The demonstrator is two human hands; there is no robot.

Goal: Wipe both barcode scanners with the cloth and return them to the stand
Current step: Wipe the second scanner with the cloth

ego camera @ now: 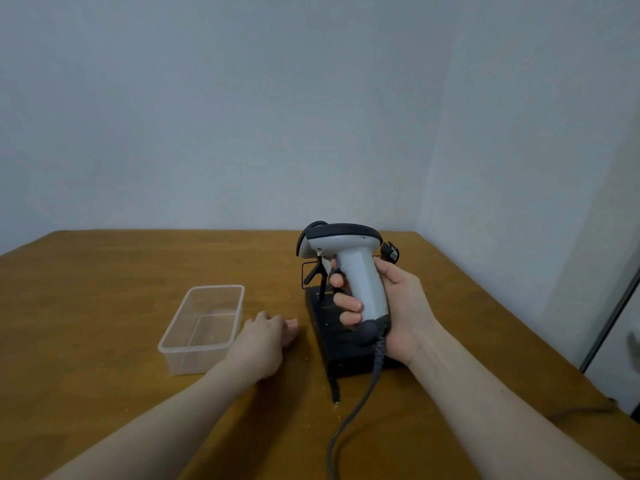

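My right hand (398,306) grips the handle of a grey barcode scanner (349,258) with a dark top, holding it upright above the black stand (343,344). Its grey cable (349,414) hangs down to the table's front. A second dark scanner (389,252) shows only in part behind the held one, on the stand's wire frame (311,271). My left hand (266,337) rests on the table between the stand and a plastic tub, fingers relaxed and holding nothing. No cloth is in view.
A clear plastic tub (204,327) stands on the wooden table (104,306) left of my left hand. The table's right edge runs close to a pale wall (519,168); a dark cable lies at the right edge.
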